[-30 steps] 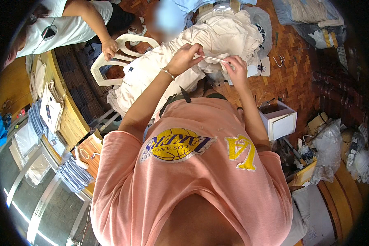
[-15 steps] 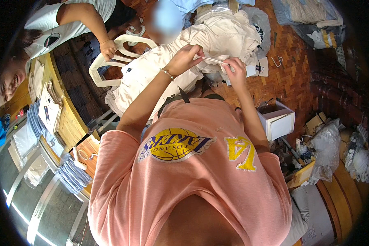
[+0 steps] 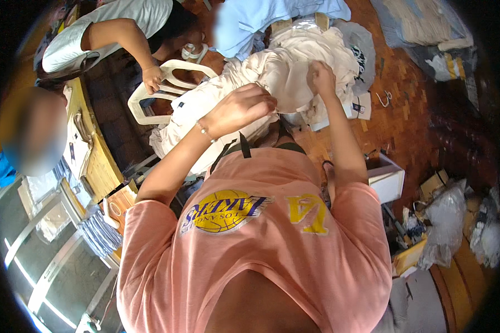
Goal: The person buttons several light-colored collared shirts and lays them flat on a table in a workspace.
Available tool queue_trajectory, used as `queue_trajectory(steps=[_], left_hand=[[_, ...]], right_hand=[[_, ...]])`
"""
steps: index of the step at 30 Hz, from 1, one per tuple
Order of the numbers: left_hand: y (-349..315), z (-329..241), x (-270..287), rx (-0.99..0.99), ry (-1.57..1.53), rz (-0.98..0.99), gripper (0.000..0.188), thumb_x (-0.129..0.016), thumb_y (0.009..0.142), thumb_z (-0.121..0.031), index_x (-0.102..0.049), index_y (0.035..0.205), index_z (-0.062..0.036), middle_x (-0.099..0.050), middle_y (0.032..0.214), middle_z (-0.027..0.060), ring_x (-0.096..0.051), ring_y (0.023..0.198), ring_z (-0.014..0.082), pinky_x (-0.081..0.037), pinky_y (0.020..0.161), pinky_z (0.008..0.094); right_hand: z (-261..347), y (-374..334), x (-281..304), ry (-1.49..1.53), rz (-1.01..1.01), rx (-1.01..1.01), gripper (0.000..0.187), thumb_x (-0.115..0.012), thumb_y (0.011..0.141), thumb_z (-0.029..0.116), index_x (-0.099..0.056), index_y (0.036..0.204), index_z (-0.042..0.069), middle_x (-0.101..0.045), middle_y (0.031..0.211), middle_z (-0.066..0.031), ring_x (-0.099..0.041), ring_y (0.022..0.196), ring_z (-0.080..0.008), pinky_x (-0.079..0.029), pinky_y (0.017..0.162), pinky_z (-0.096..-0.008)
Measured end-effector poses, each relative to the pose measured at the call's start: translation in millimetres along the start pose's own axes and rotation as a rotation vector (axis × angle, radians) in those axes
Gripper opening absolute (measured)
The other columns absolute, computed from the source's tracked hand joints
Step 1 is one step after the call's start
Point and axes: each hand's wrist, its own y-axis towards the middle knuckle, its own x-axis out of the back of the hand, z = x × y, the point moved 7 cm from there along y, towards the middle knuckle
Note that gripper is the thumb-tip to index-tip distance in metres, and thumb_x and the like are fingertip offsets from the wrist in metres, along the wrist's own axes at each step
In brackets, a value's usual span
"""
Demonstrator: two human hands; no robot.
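A piece of cream cloth [image 3: 291, 86] spreads between my two hands in front of me. My right hand [image 3: 323, 80] is closed on its right edge, fingers curled down over the fabric. My left hand [image 3: 243, 108], with a beaded bracelet at the wrist, is closed at the cloth's near left edge; its fingertips are partly hidden. Beneath and around lies a big heap of cream garments [image 3: 236, 77], crumpled, with a small dark label on its left part. Whether the held piece is separate from the heap, I cannot tell.
A co-worker's hand [image 3: 152, 77] rests on a white plastic chair [image 3: 144, 114] at the left. Light blue cloth [image 3: 283, 11] lies beyond the heap. On the right are a white box [image 3: 388, 183] and clear plastic bags [image 3: 445, 216]; folded garments [image 3: 100, 233] are stacked at left.
My hands have moved apart, the left toward me and the right slightly away. The narrow stretched strip of cloth between them now shows as a broader panel. The co-worker has leaned slightly.
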Motion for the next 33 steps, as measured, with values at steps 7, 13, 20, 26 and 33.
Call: queue_trajectory(steps=[7, 13, 20, 26, 33], left_hand=[[62.0, 99.1, 95.6, 0.409, 0.135, -0.744, 0.046, -0.07, 0.069, -0.01, -0.035, 0.098, -0.0011, -0.053, 0.093, 0.0083, -0.05, 0.087, 0.0174, -0.039, 0.077, 0.0275], [-76.0, 186.8, -75.3, 0.975, -0.331, -0.736, 0.012, -0.053, 0.081, -0.008, -0.048, 0.091, -0.0035, -0.051, 0.085, 0.0016, -0.047, 0.077, 0.0111, -0.04, 0.072, 0.0251], [-110.2, 204.4, -324.5, 1.612, -1.46, 0.02, 0.037, -0.048, 0.083, -0.031, -0.052, 0.106, -0.0023, -0.059, 0.092, 0.0059, -0.058, 0.079, 0.0171, -0.045, 0.062, 0.0297], [-106.4, 257.0, -328.4, 2.176, -1.276, -0.641, 0.038, -0.055, 0.079, -0.037, -0.048, 0.104, -0.0093, -0.053, 0.093, 0.0067, -0.052, 0.086, 0.0208, -0.044, 0.066, 0.0366], [-144.3, 274.1, -232.0, 1.585, -0.993, -1.356, 0.007, -0.045, 0.086, -0.014, -0.05, 0.087, -0.0091, -0.054, 0.07, 0.0053, -0.054, 0.068, 0.0172, -0.048, 0.066, 0.0345]], right_hand=[[-119.2, 46.8, -70.6, 0.319, 0.335, -0.277, 0.022, -0.046, 0.08, 0.017, -0.054, 0.098, 0.009, -0.057, 0.091, -0.0109, -0.054, 0.094, -0.0272, -0.039, 0.081, -0.0405], [-160.5, 42.8, 43.0, 1.078, 0.068, -0.676, 0.011, -0.046, 0.083, 0.013, -0.05, 0.091, 0.007, -0.052, 0.067, -0.0043, -0.055, 0.071, -0.0163, -0.044, 0.066, -0.0289], [-180.2, 76.0, -27.4, 0.476, 0.126, -0.344, 0.025, -0.056, 0.078, 0.018, -0.053, 0.097, 0.003, -0.059, 0.079, -0.0082, -0.057, 0.08, -0.0178, -0.043, 0.071, -0.0256], [-159.5, 75.8, -95.1, 0.082, 0.453, -0.414, 0.042, -0.065, 0.067, 0.032, -0.057, 0.099, 0.006, -0.06, 0.091, -0.0148, -0.056, 0.087, -0.031, -0.042, 0.077, -0.0361], [-147.9, 102.1, 48.3, 0.652, 0.008, -0.237, 0.005, -0.052, 0.08, 0.005, -0.055, 0.084, 0.005, -0.053, 0.073, -0.0018, -0.048, 0.064, -0.0075, -0.041, 0.059, -0.0208]])
